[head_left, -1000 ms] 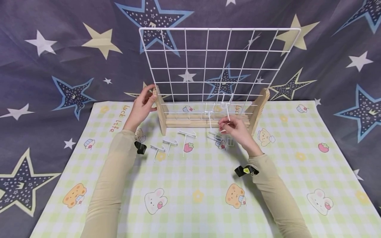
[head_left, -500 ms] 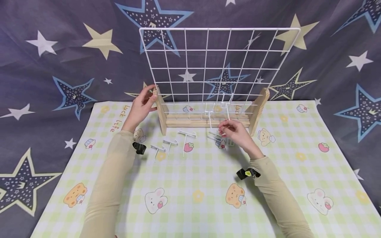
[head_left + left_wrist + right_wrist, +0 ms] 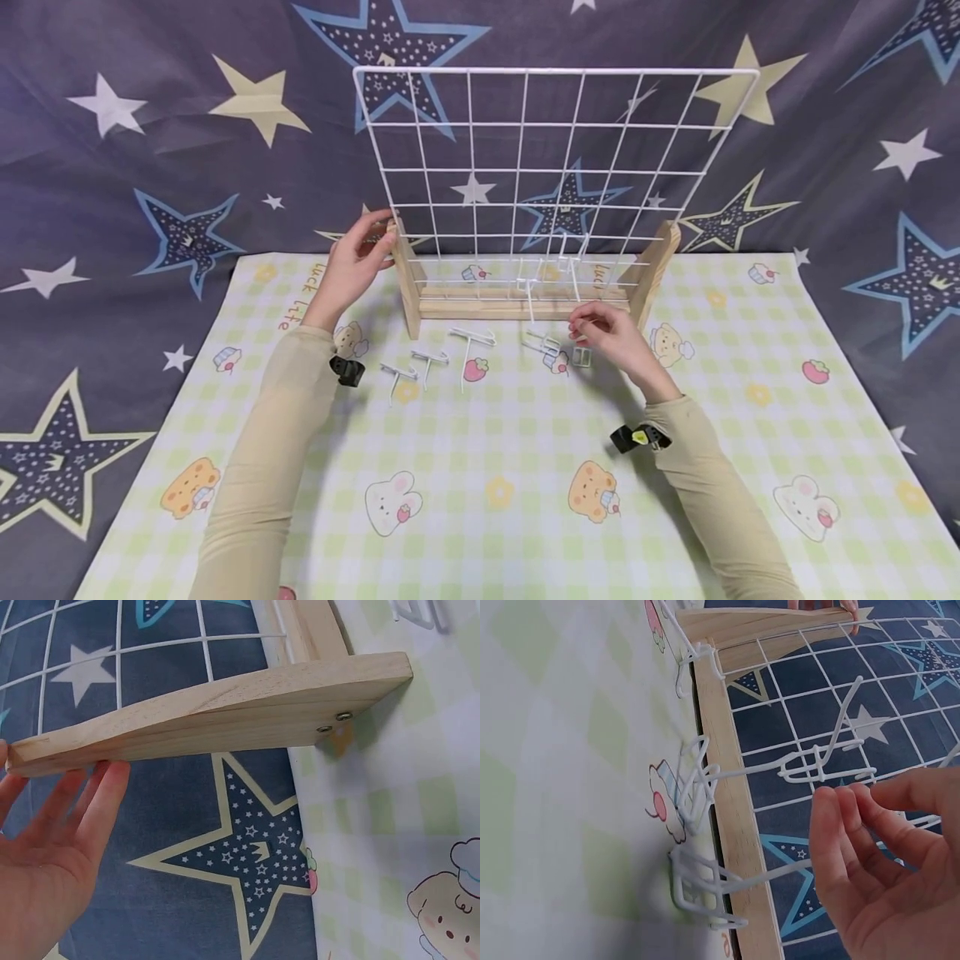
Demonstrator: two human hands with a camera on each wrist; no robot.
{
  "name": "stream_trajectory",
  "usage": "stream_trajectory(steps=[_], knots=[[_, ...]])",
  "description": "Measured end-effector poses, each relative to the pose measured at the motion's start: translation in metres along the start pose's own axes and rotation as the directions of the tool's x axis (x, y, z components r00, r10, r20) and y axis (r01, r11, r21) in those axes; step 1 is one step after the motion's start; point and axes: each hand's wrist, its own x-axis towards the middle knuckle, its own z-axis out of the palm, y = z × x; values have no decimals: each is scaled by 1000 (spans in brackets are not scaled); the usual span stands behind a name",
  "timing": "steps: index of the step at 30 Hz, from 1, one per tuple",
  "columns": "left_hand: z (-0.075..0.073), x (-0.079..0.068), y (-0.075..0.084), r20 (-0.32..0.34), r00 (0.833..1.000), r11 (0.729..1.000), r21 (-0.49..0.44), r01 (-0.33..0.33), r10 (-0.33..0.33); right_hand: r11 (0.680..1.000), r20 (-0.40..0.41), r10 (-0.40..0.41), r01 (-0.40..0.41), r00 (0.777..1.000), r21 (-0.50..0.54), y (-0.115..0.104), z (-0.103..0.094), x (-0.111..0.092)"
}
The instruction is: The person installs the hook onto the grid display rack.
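My left hand (image 3: 352,260) holds the top of the left wooden side post (image 3: 407,283), its fingertips along the outer face in the left wrist view. This post carries an upright white wire grid panel (image 3: 517,171). Two white wire hooks, a left one (image 3: 529,292) and a right one (image 3: 574,271), hang low on the grid. My right hand (image 3: 611,337) is just in front of the right hook, fingers bent loosely with nothing visible between them. Near it on the cloth lie a white wire hook (image 3: 542,342) and a small white wire piece (image 3: 581,357).
Three white T-shaped hooks, a large one (image 3: 471,338), a middle one (image 3: 430,360) and a small one (image 3: 397,373), lie left of centre. The right side post (image 3: 654,275) and bottom rail (image 3: 487,310) support the grid. A star-patterned curtain (image 3: 187,167) hangs behind the checked tablecloth (image 3: 487,425).
My right hand has drawn back right and slightly down from the hanging hooks, uncovering the small wire piece on the cloth. My left hand stays on the side post.
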Motion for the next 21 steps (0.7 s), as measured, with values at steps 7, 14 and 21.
stream_trajectory(steps=[7, 14, 21], knots=[[1, 0, -1, -20, 1000, 1000, 5, -12, 12, 999, -19, -17, 16, 1000, -34, 3, -8, -1], [2, -1, -1, -22, 1000, 1000, -27, -9, 8, 997, -15, -16, 15, 1000, -76, 7, -17, -4], [1, 0, -4, -7, 1000, 999, -51, -14, 13, 990, 25, -36, 39, 999, -136, 13, -23, -6]])
